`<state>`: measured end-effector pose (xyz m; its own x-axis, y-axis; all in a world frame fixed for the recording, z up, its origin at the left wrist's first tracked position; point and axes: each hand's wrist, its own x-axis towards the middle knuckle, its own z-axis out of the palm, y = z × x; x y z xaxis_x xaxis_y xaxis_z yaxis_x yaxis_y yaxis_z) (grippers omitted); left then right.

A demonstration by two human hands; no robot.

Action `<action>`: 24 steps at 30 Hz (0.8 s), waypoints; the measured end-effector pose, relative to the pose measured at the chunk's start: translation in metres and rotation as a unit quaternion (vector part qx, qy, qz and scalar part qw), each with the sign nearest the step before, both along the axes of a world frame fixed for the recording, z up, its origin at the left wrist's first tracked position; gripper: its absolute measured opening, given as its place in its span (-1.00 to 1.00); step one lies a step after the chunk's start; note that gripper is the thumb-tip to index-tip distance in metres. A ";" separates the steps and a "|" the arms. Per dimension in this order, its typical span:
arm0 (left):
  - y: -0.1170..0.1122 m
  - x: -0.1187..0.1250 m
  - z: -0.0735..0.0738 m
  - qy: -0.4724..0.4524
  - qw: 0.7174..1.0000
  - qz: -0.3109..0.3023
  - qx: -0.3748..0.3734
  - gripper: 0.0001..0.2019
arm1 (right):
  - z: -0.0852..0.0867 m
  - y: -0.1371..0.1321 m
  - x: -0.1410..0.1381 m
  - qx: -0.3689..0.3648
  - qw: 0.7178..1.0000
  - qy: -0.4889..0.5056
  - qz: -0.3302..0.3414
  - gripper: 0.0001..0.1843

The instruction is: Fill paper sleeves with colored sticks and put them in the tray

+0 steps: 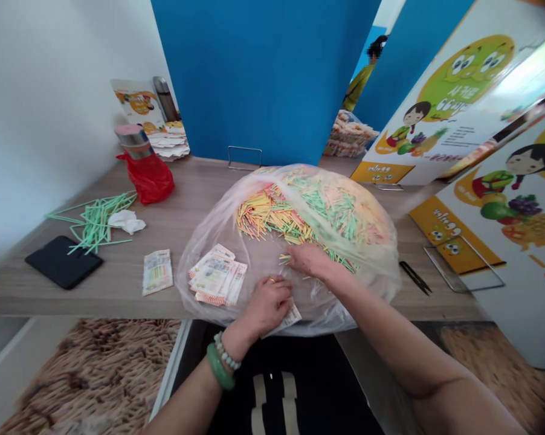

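The right hand's grip [311, 261], at the centre of the frame, has its fingertips together on a few short, thin yellow and green sticks [284, 260], whose ends poke out toward the left. The left hand's grip [269, 304], lower and a little left, rests over a flat white printed packet [293, 316]; the packet's long axis slants up toward the right, and I cannot tell whether the fingers pinch it. The held sticks lie just above the left hand, so the gap between the two is short.

A loose heap of short yellow, pink and green sticks [272, 211] spreads just above the right hand, the nearer of the two. A fold of the large clear plastic bag [385, 284] covers the heap's right part, standing in the way there; its left part shows bare. A fanned stack of white and orange printed packets [218, 275] sits left of the left hand.

Farther out on the grey-brown wooden surface [122, 272], a filled printed packet [157, 272] and long green straws [95, 220] lie left; slim black tweezers-like snips [415, 278] lie right.
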<state>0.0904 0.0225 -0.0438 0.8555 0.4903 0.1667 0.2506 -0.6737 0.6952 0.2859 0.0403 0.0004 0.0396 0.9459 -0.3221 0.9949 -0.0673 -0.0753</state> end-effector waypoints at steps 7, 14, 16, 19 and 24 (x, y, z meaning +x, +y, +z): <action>0.006 -0.003 -0.005 -0.013 0.998 0.007 -0.054 -0.79 | -0.009 0.011 0.016 0.069 0.992 0.088 -0.056 -0.89; 0.004 -0.003 -0.009 -0.012 0.999 0.008 -0.039 -0.85 | -0.022 -0.013 0.024 0.216 0.930 0.239 -0.177 -0.70; 0.004 -0.002 -0.009 -0.012 0.999 0.010 -0.032 -0.83 | -0.027 -0.018 0.021 0.244 0.906 0.280 -0.201 -0.70; 0.004 -0.001 -0.008 -0.009 1.000 0.016 -0.025 -0.81 | -0.036 -0.019 0.011 0.270 0.880 0.324 -0.217 -0.74; 0.006 -0.008 -0.011 -0.008 0.999 0.025 -0.018 -0.80 | -0.042 -0.012 -0.010 0.261 0.873 0.342 -0.228 -0.67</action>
